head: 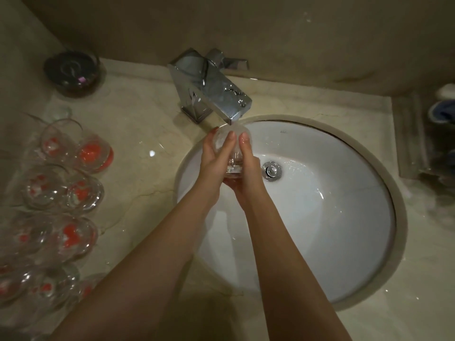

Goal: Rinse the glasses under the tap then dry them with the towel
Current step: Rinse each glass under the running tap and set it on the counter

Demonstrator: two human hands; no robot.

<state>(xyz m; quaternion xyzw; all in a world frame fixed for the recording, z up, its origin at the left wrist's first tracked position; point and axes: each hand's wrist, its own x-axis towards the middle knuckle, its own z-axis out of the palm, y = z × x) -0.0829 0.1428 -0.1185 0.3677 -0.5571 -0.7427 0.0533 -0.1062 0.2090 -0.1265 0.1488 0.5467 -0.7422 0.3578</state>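
Both hands meet over the white oval basin [344, 217], wrapped around one clear drinking glass [231, 153] held right beneath the spout of the square chrome tap [216, 92]. The left hand [214, 163] curls along the glass's left side with its fingers reaching toward the rim, and the right hand [246, 173] cups the other side and the thick base, its fingertips lying against the wall of the glass; between them the glass is gripped firmly. Whether water is running into it is hard to tell, though the mouth of the glass looks blurred and wet just under the spout. Just right of the grip, low in the bowl, sits the chrome drain plug [272, 170]. The basin is sunk under a pale beige marble countertop [147, 134], veined and dotted with water drops, which runs back to a dull tan wall. Well to the left of the hands, a cluster of clear glasses with red-orange markings [61, 188] stands on the counter. Beyond them, in the far left corner, rests a dark glass bowl [72, 72]. Far right of the grip, the counter ends at a stepped stone edge, with blurred objects past it.
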